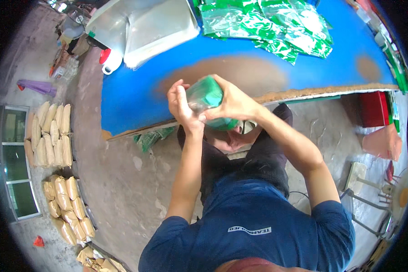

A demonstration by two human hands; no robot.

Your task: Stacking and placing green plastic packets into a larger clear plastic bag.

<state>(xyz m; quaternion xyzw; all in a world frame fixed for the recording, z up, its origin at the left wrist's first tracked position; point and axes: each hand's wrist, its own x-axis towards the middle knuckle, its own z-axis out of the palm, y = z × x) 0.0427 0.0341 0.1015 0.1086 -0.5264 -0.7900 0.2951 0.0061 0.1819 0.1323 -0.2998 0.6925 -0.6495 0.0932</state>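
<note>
Between my two hands, over the near edge of the blue table (131, 99), is a green and clear plastic bag (207, 93), slightly smeared by motion. My left hand (185, 106) presses against its left side with the palm and thumb, fingers pointing up. Wrapped round the right side is my right hand (233, 100), its thumb reaching across the lower part toward my left wrist. What the bag contains cannot be made out. Farther back on the table lies a heap of similar flat green and clear bags (267, 27).
A metal tray (156, 29) and a white jug with a red lid (112, 62) stand at the table's far left. Filled brown bags (54, 131) are stacked along the left wall. At right are a red box (373, 109) and a pink bucket (383, 141). Another green bag (152, 137) lies under the table.
</note>
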